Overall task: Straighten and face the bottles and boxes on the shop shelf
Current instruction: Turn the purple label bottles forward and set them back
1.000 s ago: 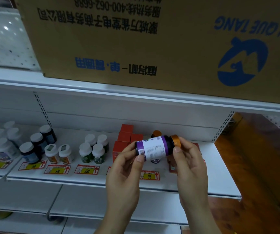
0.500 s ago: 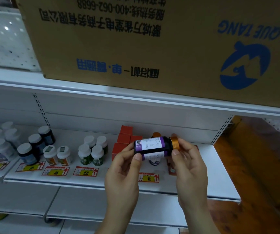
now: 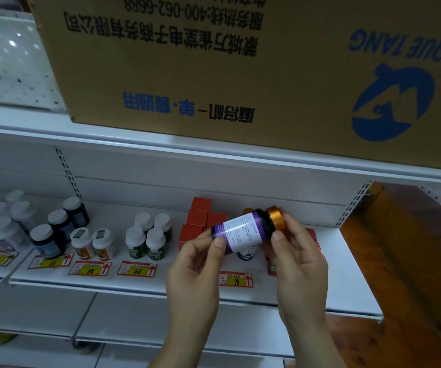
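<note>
Head view: dark bottle (image 3: pixel 243 229) lies sideways between left hand (image 3: pixel 195 264) and right hand (image 3: pixel 296 258), both gripping it.

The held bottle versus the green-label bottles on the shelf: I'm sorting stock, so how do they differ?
The held bottle lies sideways between the left hand and right hand; the green-label bottles stand upright on the shelf. Its cap is orange, theirs white. Its label is purple and white, theirs green. Both are capped.

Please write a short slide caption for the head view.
Both hands, left hand and right hand, hold a purple-label bottle sideways before the shelf.
</note>
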Motion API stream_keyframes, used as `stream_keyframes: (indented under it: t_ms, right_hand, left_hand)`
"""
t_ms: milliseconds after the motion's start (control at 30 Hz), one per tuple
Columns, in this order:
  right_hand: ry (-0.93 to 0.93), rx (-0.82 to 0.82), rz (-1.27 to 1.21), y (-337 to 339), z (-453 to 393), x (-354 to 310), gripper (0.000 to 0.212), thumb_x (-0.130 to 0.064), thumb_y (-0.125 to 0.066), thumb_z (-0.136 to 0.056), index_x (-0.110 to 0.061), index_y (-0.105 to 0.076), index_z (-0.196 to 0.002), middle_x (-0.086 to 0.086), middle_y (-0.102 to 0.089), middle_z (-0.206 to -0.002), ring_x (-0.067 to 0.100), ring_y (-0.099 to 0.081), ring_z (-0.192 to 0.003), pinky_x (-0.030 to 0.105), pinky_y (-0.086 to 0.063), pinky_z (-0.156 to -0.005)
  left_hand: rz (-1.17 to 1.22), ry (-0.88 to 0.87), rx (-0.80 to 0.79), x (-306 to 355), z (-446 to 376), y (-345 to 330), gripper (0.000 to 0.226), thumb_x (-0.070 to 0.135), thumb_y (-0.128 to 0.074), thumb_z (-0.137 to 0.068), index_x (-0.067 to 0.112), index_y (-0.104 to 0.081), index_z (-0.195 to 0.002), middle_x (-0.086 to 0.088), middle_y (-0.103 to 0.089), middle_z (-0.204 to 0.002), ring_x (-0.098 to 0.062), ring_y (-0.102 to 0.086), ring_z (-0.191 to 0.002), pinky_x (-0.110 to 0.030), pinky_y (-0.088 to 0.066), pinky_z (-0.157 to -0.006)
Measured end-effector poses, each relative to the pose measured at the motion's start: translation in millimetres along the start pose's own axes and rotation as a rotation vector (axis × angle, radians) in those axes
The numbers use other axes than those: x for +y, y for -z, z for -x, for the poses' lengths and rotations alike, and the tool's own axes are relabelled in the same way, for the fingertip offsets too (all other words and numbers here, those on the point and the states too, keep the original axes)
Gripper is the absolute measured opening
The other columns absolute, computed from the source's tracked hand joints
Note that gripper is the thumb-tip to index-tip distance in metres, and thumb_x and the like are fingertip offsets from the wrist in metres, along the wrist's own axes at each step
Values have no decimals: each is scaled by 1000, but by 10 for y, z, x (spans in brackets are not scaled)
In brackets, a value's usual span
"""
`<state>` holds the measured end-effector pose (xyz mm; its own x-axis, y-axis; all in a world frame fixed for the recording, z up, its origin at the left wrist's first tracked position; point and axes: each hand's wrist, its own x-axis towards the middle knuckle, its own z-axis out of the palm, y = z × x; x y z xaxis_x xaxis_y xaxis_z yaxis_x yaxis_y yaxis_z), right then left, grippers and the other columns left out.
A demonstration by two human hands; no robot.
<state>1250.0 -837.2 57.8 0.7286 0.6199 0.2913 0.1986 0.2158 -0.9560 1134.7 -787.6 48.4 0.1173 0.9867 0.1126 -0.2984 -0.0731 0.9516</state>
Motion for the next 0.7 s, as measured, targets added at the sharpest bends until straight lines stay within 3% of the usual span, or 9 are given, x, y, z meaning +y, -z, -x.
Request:
stream_keyframes:
  t_ms: [67,200,333,467,567,700]
  right_hand:
    - [0,16,-4,-24,-22,-5,32,-17,-61,-94,-43,-63,-112,-30,-70,-102,-6,-65,-103,13,-55,-77]
    - [-29,55,-40,-67,-42,17,20,-33,-63,-86,-38,-65,-105,-23,-73,-99,-1,-68,-97,18,-56,-76]
    - [-44,44,-29,-71,-42,62,20,-31,-60,-91,-36,-65,-109,-18,-73,-104,5,-69,-103,25,-57,-81]
    - [-33,71,-1,-92,-67,60,22,-22,-61,-94,-39,-64,-108,-21,-72,-104,2,-68,-102,22,-55,-79]
    - [-47,107,-24,-107,-92,57,20,-37,-63,-86,-36,-66,-105,-18,-74,-102,5,-70,-99,24,-58,-78]
    - [-63,88,-31,-134,-94,50,22,-42,-62,-84,-36,-67,-105,-16,-73,-103,6,-70,-100,26,-58,-77]
  left_hand:
    - [-16,4,-19,-1,-8,18,25,29,-66,-82,16,-72,-101,9,-76,-101,-5,-70,-96,-12,-53,-78]
    - [-82,-24,-48,-43,-28,38,24,15,-66,-91,22,-69,-113,5,-73,-114,-8,-68,-105,-23,-55,-89]
    - [-100,-2,-22,-25,-54,27,17,24,-67,-88,24,-71,-105,8,-75,-102,-9,-70,-95,-23,-56,-84]
    - [-128,15,-7,-29,-91,22,22,38,-66,-83,24,-72,-97,6,-75,-93,-11,-70,-88,-25,-56,-79]
    - [-145,6,-39,-32,-124,20,21,39,-65,-85,21,-72,-92,0,-74,-103,-13,-70,-94,-28,-56,-82]
    - [-81,37,-38,-55,-139,-2,11,22,-67,-89,13,-70,-95,-3,-72,-116,-11,-70,-101,-23,-56,-87]
